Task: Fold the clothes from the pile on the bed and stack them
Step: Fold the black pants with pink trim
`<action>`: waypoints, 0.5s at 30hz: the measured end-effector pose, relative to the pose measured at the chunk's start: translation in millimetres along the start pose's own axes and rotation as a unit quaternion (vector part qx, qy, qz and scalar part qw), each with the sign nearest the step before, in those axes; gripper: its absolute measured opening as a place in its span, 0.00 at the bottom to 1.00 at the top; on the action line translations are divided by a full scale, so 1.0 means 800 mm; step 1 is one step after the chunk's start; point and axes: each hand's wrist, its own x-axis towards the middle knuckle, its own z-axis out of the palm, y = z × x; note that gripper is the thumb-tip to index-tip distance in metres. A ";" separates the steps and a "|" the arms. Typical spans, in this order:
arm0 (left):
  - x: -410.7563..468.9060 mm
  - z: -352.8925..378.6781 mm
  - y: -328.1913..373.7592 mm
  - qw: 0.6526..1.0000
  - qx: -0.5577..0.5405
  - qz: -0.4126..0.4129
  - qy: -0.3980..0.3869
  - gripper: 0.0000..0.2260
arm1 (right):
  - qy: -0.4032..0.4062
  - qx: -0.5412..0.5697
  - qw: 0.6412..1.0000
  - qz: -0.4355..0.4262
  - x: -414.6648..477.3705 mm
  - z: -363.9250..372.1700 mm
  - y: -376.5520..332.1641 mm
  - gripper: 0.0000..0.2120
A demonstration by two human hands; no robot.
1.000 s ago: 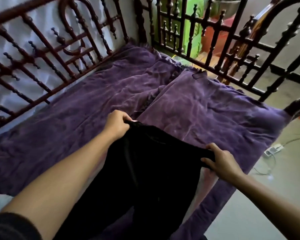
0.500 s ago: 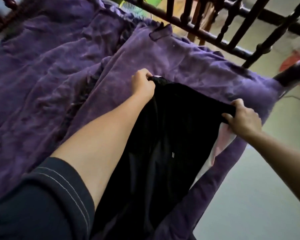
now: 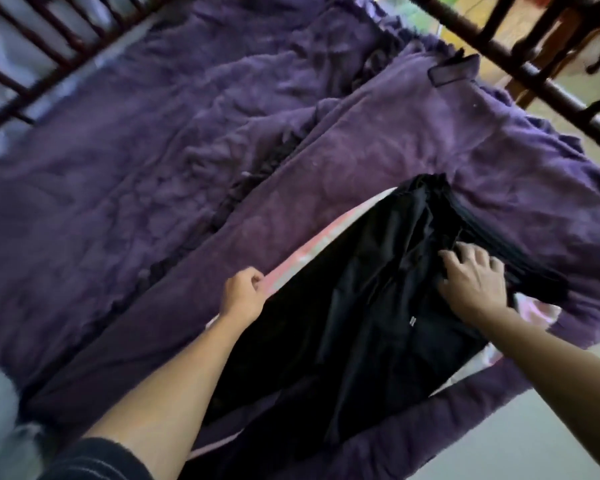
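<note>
Observation at the bedside. A black garment (image 3: 361, 306), probably trousers judging by the ribbed waistband (image 3: 492, 237) at its far end, lay spread lengthwise near the right edge of the bed. It rested on a pink cloth (image 3: 312, 251), which in turn lay on the purple bedspread (image 3: 153, 168). The dark wooden bed rail (image 3: 499, 60) ran beyond it.

The right hand (image 3: 475, 285) lay on the garment just below the waistband, fingers spread and straight, pressing the fabric flat and gripping nothing. The left hand (image 3: 245, 292) sat at the garment's left edge, where black met pink, with its fingers curled in. Whether it pinched the black fabric, the pink cloth or nothing could not be made out.

Assessment: the step in hand was laying out and smoothing the garment, and no fold was yet visible in it. The next move would likely call for both hands to take one long edge and bring it across to the other, keeping the waistband square. The fabric looked thin and slippery, so it might well slide on the cloth beneath.
</note>
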 end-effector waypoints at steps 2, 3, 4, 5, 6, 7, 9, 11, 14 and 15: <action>-0.033 -0.024 -0.076 0.998 -0.008 -0.061 0.002 0.06 | -0.034 0.010 0.996 -0.077 -0.007 -0.013 -0.076 0.20; -0.051 -0.035 -0.113 0.996 -0.016 -0.089 0.006 0.05 | -0.049 0.015 0.992 -0.113 -0.013 -0.015 -0.114 0.19; -0.068 -0.046 -0.149 0.993 -0.019 -0.114 0.011 0.05 | -0.061 0.021 0.987 -0.149 -0.021 -0.015 -0.152 0.18; -0.086 -0.057 -0.185 0.990 -0.018 -0.137 0.016 0.04 | -0.073 0.023 0.980 -0.181 -0.029 -0.013 -0.188 0.17; -0.103 -0.066 -0.220 0.987 -0.015 -0.159 0.019 0.05 | -0.085 0.023 0.974 -0.210 -0.038 -0.011 -0.223 0.17; -0.120 -0.074 -0.255 0.983 -0.009 -0.180 0.018 0.05 | -0.098 0.023 0.967 -0.236 -0.047 -0.009 -0.257 0.16; -0.151 -0.087 -0.322 0.977 0.015 -0.214 0.012 0.06 | -0.123 0.017 0.952 -0.279 -0.065 -0.002 -0.319 0.15; -0.171 -0.095 -0.379 0.973 0.042 -0.228 0.014 0.05 | -0.132 0.009 0.943 -0.307 -0.081 0.011 -0.374 0.13; -0.186 -0.089 -0.446 0.973 0.090 -0.213 -0.003 0.15 | -0.137 0.012 0.934 -0.329 -0.099 0.039 -0.447 0.15; -0.189 -0.082 -0.463 0.972 0.110 -0.209 -0.016 0.19 | -0.135 0.018 0.931 -0.339 -0.103 0.049 -0.470 0.18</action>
